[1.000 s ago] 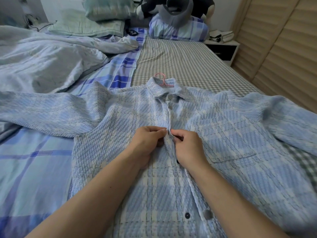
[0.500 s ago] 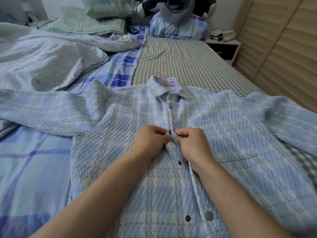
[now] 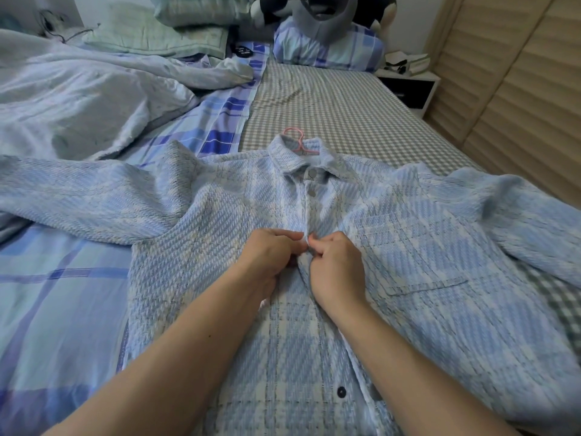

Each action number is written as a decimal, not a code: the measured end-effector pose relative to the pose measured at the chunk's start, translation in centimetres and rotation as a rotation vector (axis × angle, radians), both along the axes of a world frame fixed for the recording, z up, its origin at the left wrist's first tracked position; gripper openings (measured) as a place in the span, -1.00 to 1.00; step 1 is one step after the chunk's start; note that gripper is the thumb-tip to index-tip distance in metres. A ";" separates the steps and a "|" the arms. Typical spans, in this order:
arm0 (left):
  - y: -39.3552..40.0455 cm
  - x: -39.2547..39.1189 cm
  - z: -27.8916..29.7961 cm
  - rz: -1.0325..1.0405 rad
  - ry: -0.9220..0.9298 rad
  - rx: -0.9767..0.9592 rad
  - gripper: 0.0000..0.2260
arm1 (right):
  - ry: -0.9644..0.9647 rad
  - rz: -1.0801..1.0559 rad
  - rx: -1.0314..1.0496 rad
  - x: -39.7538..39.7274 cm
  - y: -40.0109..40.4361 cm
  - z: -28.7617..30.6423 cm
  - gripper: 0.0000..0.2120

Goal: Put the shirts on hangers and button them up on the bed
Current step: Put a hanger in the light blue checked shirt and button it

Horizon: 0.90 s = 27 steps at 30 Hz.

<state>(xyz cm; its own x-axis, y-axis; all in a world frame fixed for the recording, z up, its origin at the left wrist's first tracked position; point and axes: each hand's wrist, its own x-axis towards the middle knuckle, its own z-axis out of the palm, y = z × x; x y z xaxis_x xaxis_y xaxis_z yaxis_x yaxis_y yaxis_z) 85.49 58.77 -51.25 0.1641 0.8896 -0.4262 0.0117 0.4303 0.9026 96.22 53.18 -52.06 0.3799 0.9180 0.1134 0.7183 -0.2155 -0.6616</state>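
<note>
Nearest the camera, 2 bare forearms are reaching forward over the lower front of a light blue plaid shirt [image 3: 418, 265], which is lying face up and spread across the bed [image 3: 333, 102]. A dark snap [image 3: 341, 392] is showing on the unfastened lower placket, just left of the right forearm.

Farther up, the left hand [image 3: 270, 256] and the right hand [image 3: 338, 267] are meeting at the shirt's centre line, fingers curled, each pinching an edge of the placket; the fingertips are almost touching. What sits between them is hidden by the fingers. A chest pocket is lying just right of the right hand.

Beyond the hands, 2 grey buttons are sitting closed below the collar, and the pink hook of a hanger [image 3: 295, 138] is poking out past the collar onto the grey checked sheet [image 3: 330, 99]. The left sleeve is stretching far left over a blue plaid sheet [image 3: 47, 297]; the right sleeve is running toward the right side of the bed.

To the far left, a rumpled pale duvet [image 3: 78, 102] is piled up, close to the left sleeve. At the head of the bed, pillows [image 3: 327, 48] are stacked, with a dark plush shape above them. At far right, a nightstand [image 3: 408, 86] is holding books, beside slatted wooden doors [image 3: 515, 83] that are bordering the bed's right edge.
</note>
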 end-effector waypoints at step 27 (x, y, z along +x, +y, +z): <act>-12.8 0.4 1.0 -0.374 1.166 0.636 -0.71 | 0.240 0.075 -0.156 5.6 -11.8 2.5 -0.82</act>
